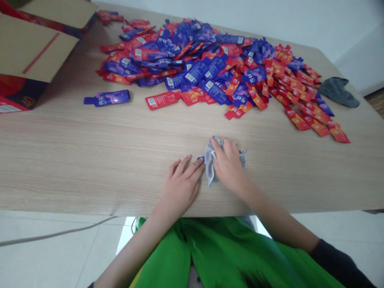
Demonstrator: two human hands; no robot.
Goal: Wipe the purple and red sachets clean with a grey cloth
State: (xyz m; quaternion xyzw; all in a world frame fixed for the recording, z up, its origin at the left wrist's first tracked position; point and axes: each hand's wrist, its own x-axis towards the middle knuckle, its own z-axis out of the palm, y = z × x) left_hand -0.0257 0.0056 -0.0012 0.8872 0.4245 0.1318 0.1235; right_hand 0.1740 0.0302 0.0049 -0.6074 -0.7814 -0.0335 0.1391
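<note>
My right hand grips a crumpled grey cloth and presses it down on the table. Under the cloth lies a purple-blue item, most likely a sachet; only its narrow end shows on the left, with a sliver on the right. My left hand rests flat on the table, its fingers stretched out and a fingertip touching that narrow end. Farther off to the left, a single purple sachet lies apart from the others. A red sachet is at the near edge of the big pile.
A large heap of red and purple sachets spreads across the back of the table. An open cardboard box stands at the back left. A dark grey cloth lies at the right. A cable runs below the front edge.
</note>
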